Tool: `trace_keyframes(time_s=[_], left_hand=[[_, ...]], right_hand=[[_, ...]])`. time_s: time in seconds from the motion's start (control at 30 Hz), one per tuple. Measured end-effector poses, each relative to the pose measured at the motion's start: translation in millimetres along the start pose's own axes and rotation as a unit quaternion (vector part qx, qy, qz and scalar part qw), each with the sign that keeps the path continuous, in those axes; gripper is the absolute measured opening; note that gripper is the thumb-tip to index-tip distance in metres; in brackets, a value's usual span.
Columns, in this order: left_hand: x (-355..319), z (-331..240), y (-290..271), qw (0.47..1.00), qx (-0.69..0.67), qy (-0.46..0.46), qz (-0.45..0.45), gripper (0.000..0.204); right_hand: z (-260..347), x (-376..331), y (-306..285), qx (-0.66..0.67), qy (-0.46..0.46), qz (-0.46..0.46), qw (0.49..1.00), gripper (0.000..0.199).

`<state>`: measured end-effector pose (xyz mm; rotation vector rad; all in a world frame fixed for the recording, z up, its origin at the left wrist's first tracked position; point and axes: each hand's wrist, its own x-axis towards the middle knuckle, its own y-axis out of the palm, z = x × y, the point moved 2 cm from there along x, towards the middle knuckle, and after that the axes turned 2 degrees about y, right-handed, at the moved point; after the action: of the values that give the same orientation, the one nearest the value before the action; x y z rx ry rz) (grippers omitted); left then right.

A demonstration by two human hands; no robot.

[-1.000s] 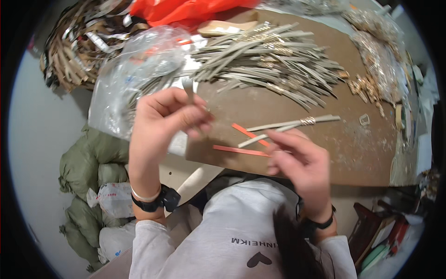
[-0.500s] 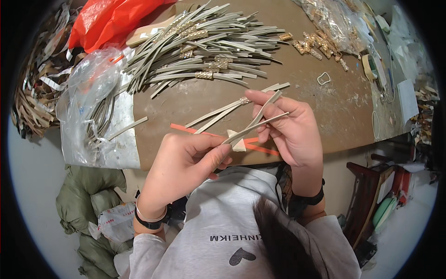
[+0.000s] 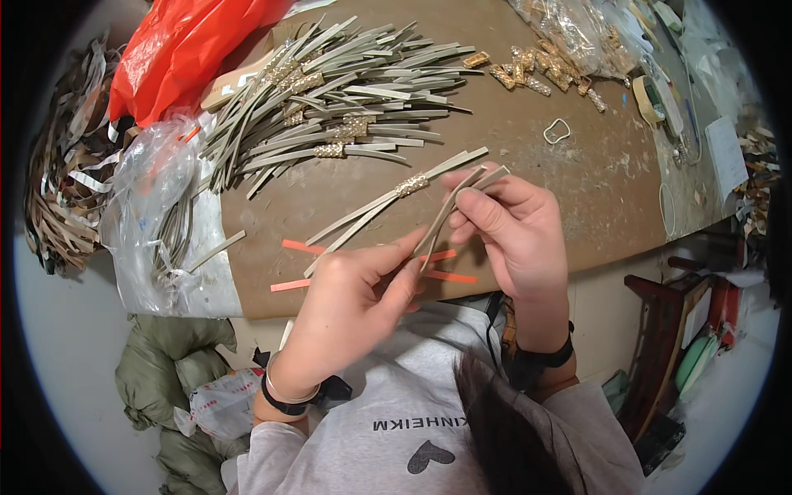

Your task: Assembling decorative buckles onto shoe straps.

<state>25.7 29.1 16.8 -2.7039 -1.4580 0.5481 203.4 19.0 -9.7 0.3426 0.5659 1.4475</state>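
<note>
Two narrow grey-beige straps [image 3: 446, 208] cross each other between my hands, above the near edge of the table. My left hand [image 3: 363, 280] pinches their lower ends between thumb and fingers. Closer to the upper ends, my right hand [image 3: 516, 235] grips the straps, its thumb pressed over them. Just beyond lies a similar pair of straps joined by a glittery gold sleeve [image 3: 412, 186]. Orange strips [image 3: 454, 278] lie on the table beneath my hands, partly hidden by my left hand.
A large pile of gold-sleeved straps [image 3: 346, 91] covers the far left of the brown table [image 3: 495, 124]. Loose gold sleeves [image 3: 549, 70] lie at the far right, near a tape roll [image 3: 646, 101]. A rubber band [image 3: 557, 130], clear plastic bag [image 3: 157, 223] and red bag [image 3: 181, 54] are also there.
The straps in my hands stand steeper, with their upper ends closer together. My right hand's grip has shifted on them. A pale triangular piece seen under the straps is now out of sight.
</note>
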Motion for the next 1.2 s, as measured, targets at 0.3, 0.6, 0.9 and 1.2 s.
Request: trace_keyframes(time_s=[0.3,0.6,0.9,1.2], left_hand=[[25.9,-5.7,27.3,0.978,0.019,0.179,-0.106,0.027],[27.1,-7.9,28.6,0.989,-0.072,0.101,-0.085,0.021],[22.8,-8.1,28.5,0.985,-0.022,0.132,-0.112,0.015],[25.4,-9.2,24.8,0.956,-0.283,0.051,-0.064,0.015]], right_hand=[[5.5,-7.2,2.3,-0.047,-0.061,-0.062,0.995,0.011],[18.9,-12.0,5.2,-0.031,-0.073,-0.087,0.993,0.034],[19.8,-14.6,-4.0,-0.151,-0.081,-0.039,0.984,0.017],[22.4,-18.8,2.9,-0.115,-0.025,-0.013,0.993,0.021]])
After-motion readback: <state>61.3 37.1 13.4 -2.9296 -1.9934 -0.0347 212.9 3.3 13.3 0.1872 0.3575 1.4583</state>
